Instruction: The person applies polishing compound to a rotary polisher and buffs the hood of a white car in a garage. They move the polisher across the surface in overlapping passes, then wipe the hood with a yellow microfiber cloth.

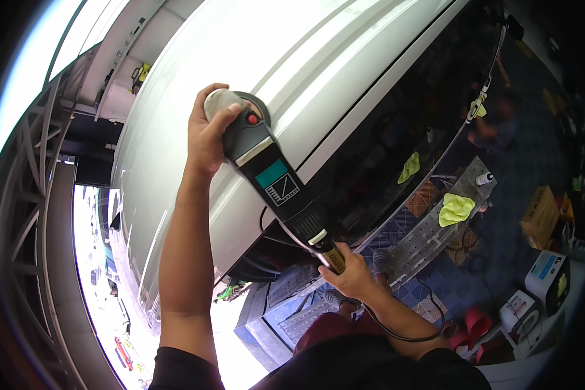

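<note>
A dark grey and black polisher (281, 179) with a red button lies slantwise over the white vehicle roof (325, 71). My left hand (205, 133) is wrapped round its pale head, thumb on top near the button. At the other end, my right hand (351, 274) grips the narrow rear handle. A black cord (403, 337) runs below my right forearm. The polisher's round pad edge (259, 107) shows only in part beside the head. Whether the pad touches the paint cannot be made out.
Below me runs a perforated metal platform (413, 257) bearing a yellow-green cloth (456, 209) and a white bottle (484, 179). Dark side glass (364, 153) borders the roof. A cardboard box (538, 218) and a white box (547, 274) stand at right. Metal trusswork (29, 169) rises at left.
</note>
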`<action>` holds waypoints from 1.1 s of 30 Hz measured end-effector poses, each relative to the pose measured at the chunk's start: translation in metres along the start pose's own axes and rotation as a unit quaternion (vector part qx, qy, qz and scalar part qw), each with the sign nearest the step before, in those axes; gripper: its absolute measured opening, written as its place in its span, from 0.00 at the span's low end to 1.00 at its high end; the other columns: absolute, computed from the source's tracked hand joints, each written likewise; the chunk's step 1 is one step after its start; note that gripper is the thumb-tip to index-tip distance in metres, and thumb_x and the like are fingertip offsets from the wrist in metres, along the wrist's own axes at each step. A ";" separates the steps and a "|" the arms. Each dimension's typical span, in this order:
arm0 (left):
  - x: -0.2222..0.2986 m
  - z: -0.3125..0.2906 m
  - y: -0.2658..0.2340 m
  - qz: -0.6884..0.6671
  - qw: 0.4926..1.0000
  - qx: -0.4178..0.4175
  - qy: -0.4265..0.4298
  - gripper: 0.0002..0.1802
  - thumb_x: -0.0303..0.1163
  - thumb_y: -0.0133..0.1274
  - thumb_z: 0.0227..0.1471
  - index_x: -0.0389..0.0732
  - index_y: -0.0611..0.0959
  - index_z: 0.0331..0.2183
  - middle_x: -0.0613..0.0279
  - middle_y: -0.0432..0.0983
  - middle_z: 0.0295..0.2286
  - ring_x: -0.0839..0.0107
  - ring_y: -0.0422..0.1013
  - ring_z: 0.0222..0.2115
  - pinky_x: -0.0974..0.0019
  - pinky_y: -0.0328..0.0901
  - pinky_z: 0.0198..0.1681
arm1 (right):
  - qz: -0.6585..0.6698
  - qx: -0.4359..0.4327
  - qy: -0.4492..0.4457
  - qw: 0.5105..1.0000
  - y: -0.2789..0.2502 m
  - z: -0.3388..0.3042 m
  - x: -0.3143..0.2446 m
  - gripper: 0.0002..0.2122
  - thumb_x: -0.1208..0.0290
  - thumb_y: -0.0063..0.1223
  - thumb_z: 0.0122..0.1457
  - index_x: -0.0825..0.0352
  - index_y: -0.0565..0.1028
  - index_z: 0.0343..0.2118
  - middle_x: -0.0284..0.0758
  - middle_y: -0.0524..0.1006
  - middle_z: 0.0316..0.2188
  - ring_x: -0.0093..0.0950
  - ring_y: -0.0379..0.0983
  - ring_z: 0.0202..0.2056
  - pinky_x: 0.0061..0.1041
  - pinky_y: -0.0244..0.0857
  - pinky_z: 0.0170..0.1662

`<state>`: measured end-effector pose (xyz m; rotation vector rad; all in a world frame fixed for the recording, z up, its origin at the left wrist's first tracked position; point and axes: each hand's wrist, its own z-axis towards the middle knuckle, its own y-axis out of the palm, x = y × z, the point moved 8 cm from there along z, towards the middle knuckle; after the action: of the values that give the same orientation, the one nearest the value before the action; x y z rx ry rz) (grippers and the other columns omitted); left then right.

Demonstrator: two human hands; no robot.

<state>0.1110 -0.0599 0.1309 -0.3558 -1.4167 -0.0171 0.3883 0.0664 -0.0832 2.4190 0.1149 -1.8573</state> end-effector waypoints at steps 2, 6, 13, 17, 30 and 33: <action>-0.003 -0.024 -0.028 0.020 0.999 0.031 -0.003 0.29 0.32 0.60 0.51 0.37 0.70 0.53 0.49 0.80 0.36 0.66 0.77 0.37 0.65 0.72 0.45 | 0.005 -0.033 -0.017 0.999 0.019 -0.006 0.003 0.26 0.62 0.64 0.55 0.68 0.68 0.53 0.53 0.81 0.35 0.50 0.80 0.39 0.41 0.74 0.44; -0.007 -0.056 -0.065 0.021 0.998 0.066 -0.007 0.28 0.32 0.60 0.51 0.39 0.70 0.52 0.49 0.81 0.35 0.65 0.78 0.36 0.63 0.73 0.44 | -0.021 -0.072 -0.031 0.997 0.041 -0.011 0.003 0.26 0.62 0.63 0.55 0.68 0.68 0.53 0.52 0.81 0.36 0.51 0.80 0.39 0.43 0.74 0.44; 0.008 0.001 -0.006 0.008 1.000 0.022 0.005 0.27 0.32 0.60 0.50 0.36 0.71 0.51 0.53 0.79 0.35 0.67 0.76 0.36 0.66 0.72 0.44 | 0.000 0.006 -0.032 0.999 -0.007 0.009 -0.004 0.24 0.65 0.66 0.53 0.69 0.71 0.50 0.49 0.81 0.35 0.46 0.82 0.38 0.38 0.75 0.41; 0.010 0.024 0.021 0.056 0.998 0.002 0.006 0.28 0.37 0.63 0.47 0.38 0.75 0.49 0.57 0.76 0.36 0.69 0.74 0.36 0.66 0.71 0.41 | 0.012 0.058 -0.010 0.998 -0.019 0.013 -0.006 0.18 0.68 0.67 0.51 0.67 0.72 0.41 0.37 0.78 0.27 0.29 0.75 0.27 0.30 0.71 0.36; -0.004 -0.091 -0.091 0.015 0.999 0.042 -0.015 0.25 0.31 0.59 0.50 0.38 0.72 0.50 0.56 0.80 0.35 0.68 0.75 0.38 0.64 0.71 0.46 | -0.033 -0.043 0.019 0.998 0.103 -0.032 0.021 0.25 0.64 0.64 0.54 0.69 0.69 0.52 0.45 0.81 0.32 0.40 0.82 0.35 0.34 0.74 0.42; -0.009 -0.125 -0.129 0.010 0.998 0.067 -0.008 0.25 0.31 0.59 0.50 0.39 0.72 0.50 0.57 0.79 0.35 0.69 0.75 0.38 0.64 0.71 0.45 | -0.058 -0.056 -0.013 0.997 0.130 -0.040 0.020 0.24 0.64 0.64 0.55 0.68 0.69 0.52 0.45 0.81 0.33 0.41 0.82 0.36 0.35 0.74 0.42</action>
<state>0.2008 -0.2159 0.1380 -0.2595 -1.4223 0.0972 0.4470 -0.0582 -0.0886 2.3592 0.3533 -1.8736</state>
